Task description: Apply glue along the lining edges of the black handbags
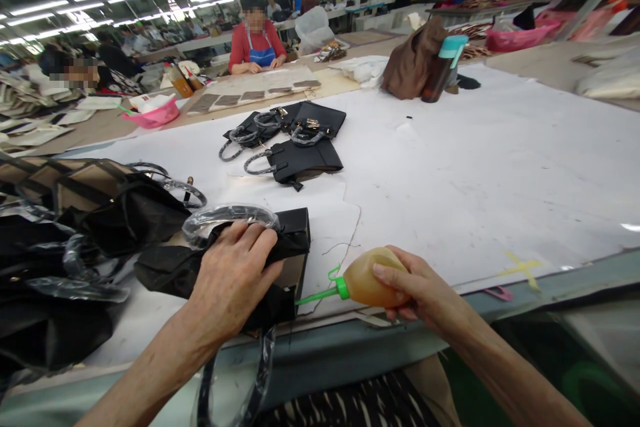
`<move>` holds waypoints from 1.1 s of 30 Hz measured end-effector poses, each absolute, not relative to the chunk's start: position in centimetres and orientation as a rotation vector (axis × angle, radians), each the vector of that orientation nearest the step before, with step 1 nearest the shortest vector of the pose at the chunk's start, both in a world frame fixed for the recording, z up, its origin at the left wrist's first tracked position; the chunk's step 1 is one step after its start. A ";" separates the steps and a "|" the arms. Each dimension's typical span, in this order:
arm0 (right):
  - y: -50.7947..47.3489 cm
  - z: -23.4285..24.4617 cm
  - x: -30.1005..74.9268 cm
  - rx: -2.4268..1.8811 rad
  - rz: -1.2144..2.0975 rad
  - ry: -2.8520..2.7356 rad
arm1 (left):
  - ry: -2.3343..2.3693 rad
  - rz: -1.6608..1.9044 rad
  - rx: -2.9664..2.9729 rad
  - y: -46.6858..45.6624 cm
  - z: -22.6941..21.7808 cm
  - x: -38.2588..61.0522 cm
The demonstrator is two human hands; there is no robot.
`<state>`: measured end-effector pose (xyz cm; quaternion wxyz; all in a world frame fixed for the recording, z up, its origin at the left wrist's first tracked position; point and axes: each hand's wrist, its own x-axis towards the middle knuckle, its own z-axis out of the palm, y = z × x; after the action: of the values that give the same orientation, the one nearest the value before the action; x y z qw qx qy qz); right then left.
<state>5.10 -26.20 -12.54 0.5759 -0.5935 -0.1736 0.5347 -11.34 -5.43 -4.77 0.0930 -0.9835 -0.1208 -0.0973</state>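
Squeeze bottle of amber liquid, green nozzle, lies sideways in right hand. The fingers are wrapped round its body, thumb on top, in a firm closed hold. The nozzle tip points left and sits just at the open side of the black handbag; I cannot tell whether it touches.

Left hand is laid over the handbag, palm down, fingers curled across the top edge, pinning it at the near edge of the table. The plastic-wrapped handle arches just above the knuckles. One strap hangs over the table edge.

Judgement: the step in hand is dispensing the liquid, probably adhesive, along the bag's side seam or lining. The next move calls for a light squeeze, the tip kept on the seam, and the left hand holding the bag steady.

Nearby: heap of black bags to the left, three handbags mid-table, co-worker in red seated well beyond.
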 end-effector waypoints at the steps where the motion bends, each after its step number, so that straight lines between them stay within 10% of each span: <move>1: -26.3 -12.5 5.1 -1.395 1.259 -0.404 | -0.359 -0.287 -2.918 -5.4 -4.8 -11.3; 33: -26.0 -8.9 3.8 -1.591 1.008 -0.652 | -0.404 -0.236 -2.936 -5.3 -4.9 -11.5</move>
<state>3.84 -25.95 -8.87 0.5433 -0.6701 -0.2746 0.4247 -11.48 -5.27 -4.92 0.0840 -0.9841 -0.1354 -0.0790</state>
